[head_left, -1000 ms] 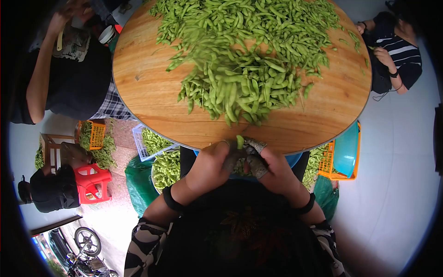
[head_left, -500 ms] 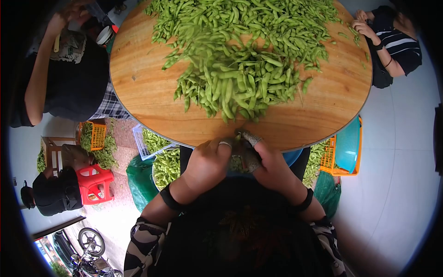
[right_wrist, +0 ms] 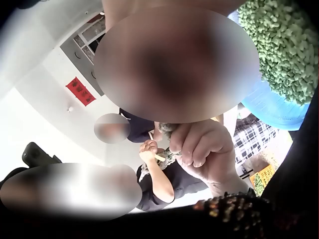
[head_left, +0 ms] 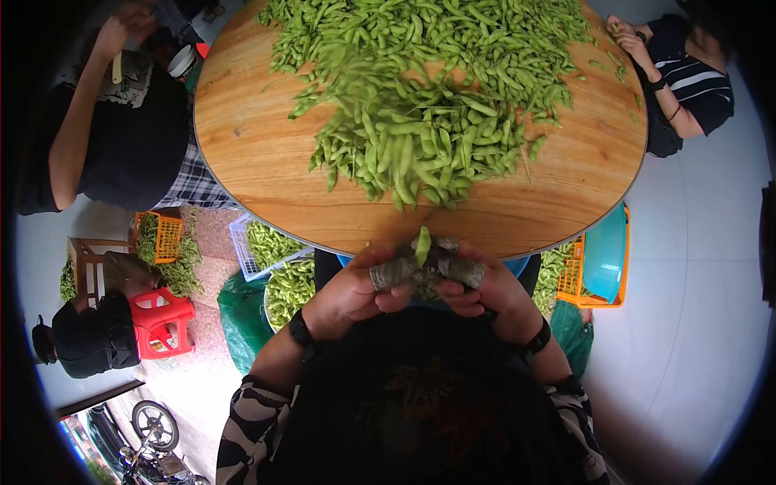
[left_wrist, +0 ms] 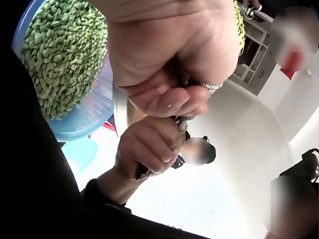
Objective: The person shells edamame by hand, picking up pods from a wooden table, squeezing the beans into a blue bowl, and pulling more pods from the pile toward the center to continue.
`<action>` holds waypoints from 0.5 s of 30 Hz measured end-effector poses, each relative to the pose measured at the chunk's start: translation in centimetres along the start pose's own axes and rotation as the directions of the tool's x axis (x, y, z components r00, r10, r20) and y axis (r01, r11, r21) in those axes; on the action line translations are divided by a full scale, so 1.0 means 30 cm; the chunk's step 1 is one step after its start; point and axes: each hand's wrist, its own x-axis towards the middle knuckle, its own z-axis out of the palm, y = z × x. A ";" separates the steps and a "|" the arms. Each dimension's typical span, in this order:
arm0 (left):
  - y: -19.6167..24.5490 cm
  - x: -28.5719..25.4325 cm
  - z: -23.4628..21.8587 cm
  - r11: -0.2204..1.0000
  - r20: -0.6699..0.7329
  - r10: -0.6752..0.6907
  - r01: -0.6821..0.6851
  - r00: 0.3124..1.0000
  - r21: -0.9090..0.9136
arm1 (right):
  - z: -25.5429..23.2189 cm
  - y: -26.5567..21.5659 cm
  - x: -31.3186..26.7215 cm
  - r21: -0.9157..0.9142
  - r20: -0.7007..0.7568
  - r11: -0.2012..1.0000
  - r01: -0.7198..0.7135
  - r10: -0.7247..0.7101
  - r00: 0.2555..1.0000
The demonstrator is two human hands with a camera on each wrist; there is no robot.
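Slim green pod [head_left: 423, 245], upright, pinched by curled fingers of left hand [head_left: 352, 286] and right hand [head_left: 496, 284]; round blue plastic basin [left_wrist: 82, 128] of pale-green beans [left_wrist: 65, 55] beneath, likely for catching.

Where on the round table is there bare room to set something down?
A broad bare patch of table lies on the left, between its rim and the pods. Another lies at the near right, between pods and rim. A narrower strip runs between the pods and your left hand and right hand. The middle and far side are crowded.
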 end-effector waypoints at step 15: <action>-0.015 0.031 -0.026 0.173 0.160 0.462 -0.265 0.872 0.949 | 0.080 0.025 -0.015 -0.630 -0.262 0.776 0.020 -0.236 0.936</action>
